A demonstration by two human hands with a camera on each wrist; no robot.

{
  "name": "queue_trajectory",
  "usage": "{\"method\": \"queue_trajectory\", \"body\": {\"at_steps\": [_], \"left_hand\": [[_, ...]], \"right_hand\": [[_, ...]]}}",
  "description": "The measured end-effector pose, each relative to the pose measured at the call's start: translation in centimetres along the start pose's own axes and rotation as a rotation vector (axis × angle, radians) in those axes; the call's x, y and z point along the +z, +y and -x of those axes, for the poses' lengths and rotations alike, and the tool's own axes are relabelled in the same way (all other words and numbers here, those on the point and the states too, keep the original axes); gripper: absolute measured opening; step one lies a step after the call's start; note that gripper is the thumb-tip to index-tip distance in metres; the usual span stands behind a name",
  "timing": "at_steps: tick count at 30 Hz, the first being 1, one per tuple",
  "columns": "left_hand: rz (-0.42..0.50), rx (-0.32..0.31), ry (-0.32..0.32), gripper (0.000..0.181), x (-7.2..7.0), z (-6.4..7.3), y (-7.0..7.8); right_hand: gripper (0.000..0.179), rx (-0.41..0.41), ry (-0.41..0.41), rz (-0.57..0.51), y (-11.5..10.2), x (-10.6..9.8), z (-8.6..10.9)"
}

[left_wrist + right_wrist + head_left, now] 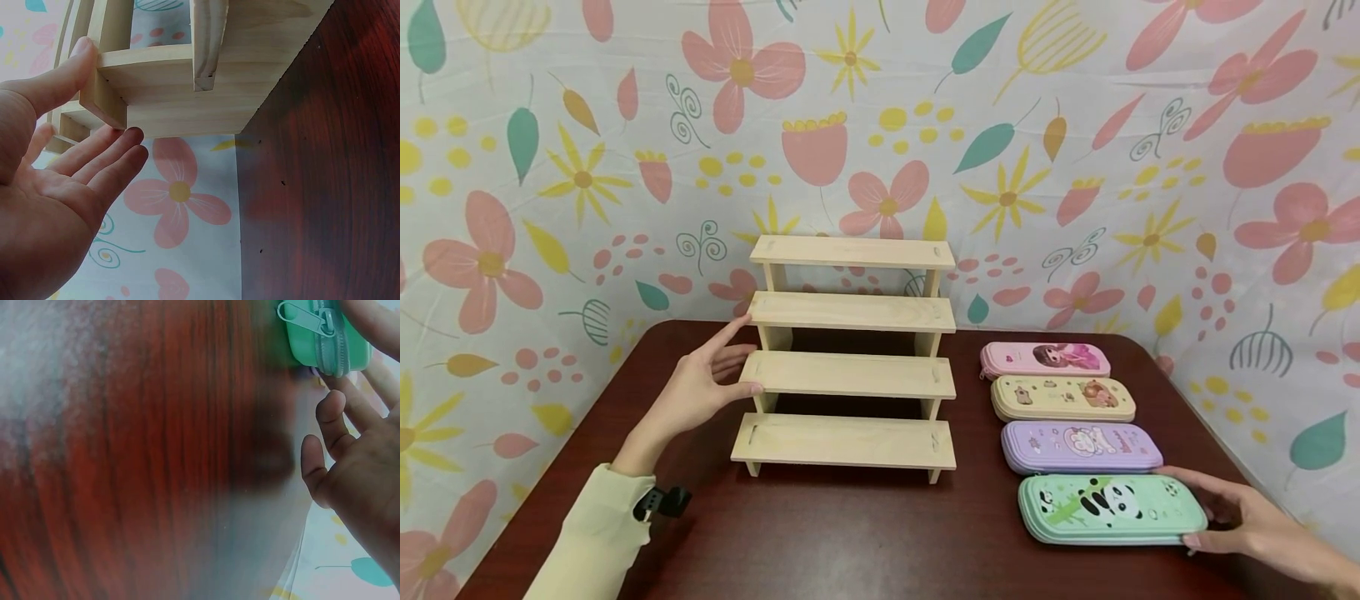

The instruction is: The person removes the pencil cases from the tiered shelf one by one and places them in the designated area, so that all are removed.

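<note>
A four-step wooden display rack [847, 373] of pale boards stands at the middle of the table. My left hand [696, 383] is at its left end, thumb against one board and index finger reaching the board above. In the left wrist view the fingers of my left hand [69, 169] lie straight beside the wood. My right hand [1247, 517] pinches the right end of a mint-green pencil case [1112, 508] with panda pictures, nearest the front. In the right wrist view the green case's [359, 350] zipper end sits between thumb and fingers of my right hand [369, 437].
Behind the green case lie a purple pencil case [1082, 446], a yellow one [1063, 398] and a pink one [1045, 358], in a column right of the rack. The dark red-brown table [820, 533] meets a floral cloth [880, 125] at the back.
</note>
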State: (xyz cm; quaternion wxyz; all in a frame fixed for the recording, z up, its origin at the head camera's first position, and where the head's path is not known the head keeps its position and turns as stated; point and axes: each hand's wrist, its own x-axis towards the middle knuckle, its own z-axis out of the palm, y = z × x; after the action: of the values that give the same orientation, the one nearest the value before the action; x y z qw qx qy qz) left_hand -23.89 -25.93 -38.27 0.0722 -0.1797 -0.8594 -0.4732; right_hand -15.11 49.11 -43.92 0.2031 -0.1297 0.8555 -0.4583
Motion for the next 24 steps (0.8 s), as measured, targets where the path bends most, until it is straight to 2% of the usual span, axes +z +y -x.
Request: {"method": "queue_trajectory", "body": {"at_steps": [5,10,17,21,24], "left_hand": [[0.004,0.002,-0.003,0.102,0.07,-0.07,-0.04],[-0.001,-0.001,-0.004,0.102,0.05,-0.13,-0.07],[0.009,-0.002,-0.012,0.102,0.1,-0.22,-0.17],[0.0,-0.003,-0.015,0.102,0.03,-0.13,-0.35],[-0.018,0.002,-0.017,0.101,-0.09,-0.02,-0.41]], "right_hand": [[0.078,-0.007,-0.032,-0.053,0.26,-0.25,-0.12],[0.075,0.003,-0.023,-0.06,0.3,-0.3,-0.16],[0.078,-0.043,-0.023,-0.05,0.45,-0.29,-0.17],[0.078,-0.053,0.018,0.016,0.43,-0.1,-0.14],[0.077,-0.089,0.082,0.063,0.21,-0.02,0.07]]}}
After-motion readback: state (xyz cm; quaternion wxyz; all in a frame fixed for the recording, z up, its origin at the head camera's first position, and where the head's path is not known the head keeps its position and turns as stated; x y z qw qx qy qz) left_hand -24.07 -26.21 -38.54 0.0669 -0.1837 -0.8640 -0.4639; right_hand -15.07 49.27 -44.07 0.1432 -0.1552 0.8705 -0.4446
